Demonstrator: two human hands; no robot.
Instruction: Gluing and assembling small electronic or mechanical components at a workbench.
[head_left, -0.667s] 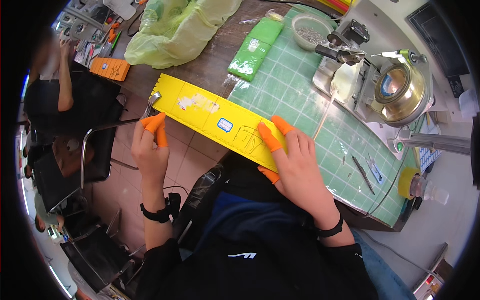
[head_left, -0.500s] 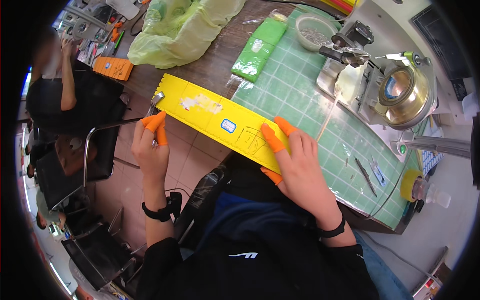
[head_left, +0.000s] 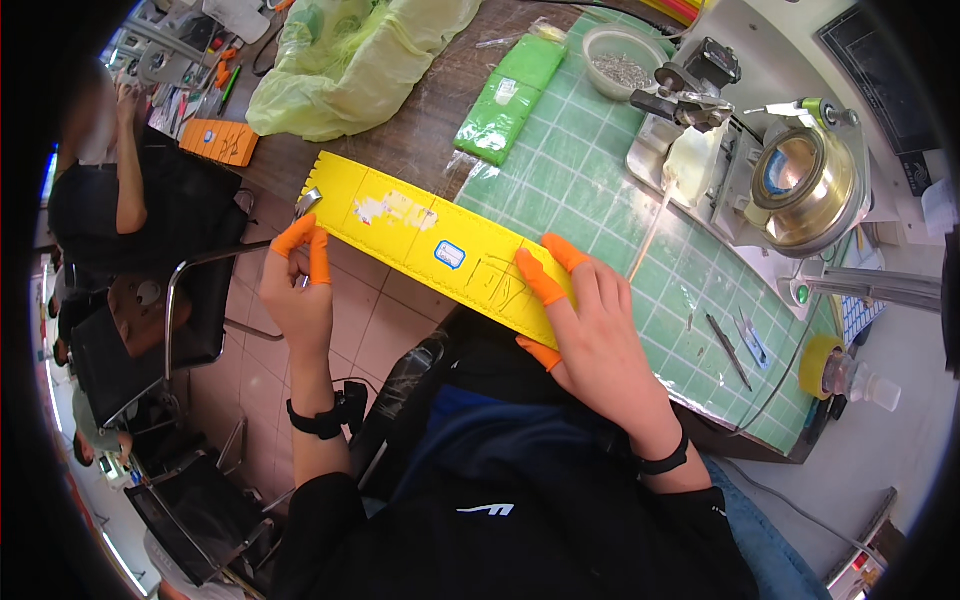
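Note:
My right hand [head_left: 600,325], with orange finger cots on some fingers, grips the right end of a long yellow strip-shaped board [head_left: 400,262]. Its fingers lie on top and the thumb side is at the lower edge. The board has toothed edges, a blue-rimmed white label, pale scuffed patches and dark pen marks. My left hand [head_left: 300,290], also in orange finger cots, pinches a small silvery metal piece [head_left: 308,200] against the board's left end. Its lower part is hidden by the fingertips, so I cannot tell its kind.
A green wrapped packet [head_left: 512,97], a tub of small metal bits [head_left: 622,62] and a machine with a brass-coloured round part [head_left: 808,190] stand beyond on the green gridded mat [head_left: 590,180]. Pale yellow-green plastic [head_left: 350,80] lies far left. A co-worker [head_left: 95,185] sits at left.
The view has shifted slightly, and the board appears a little further left. My left fingertips have moved up closer to the metal piece's head. My right hand keeps its hold.

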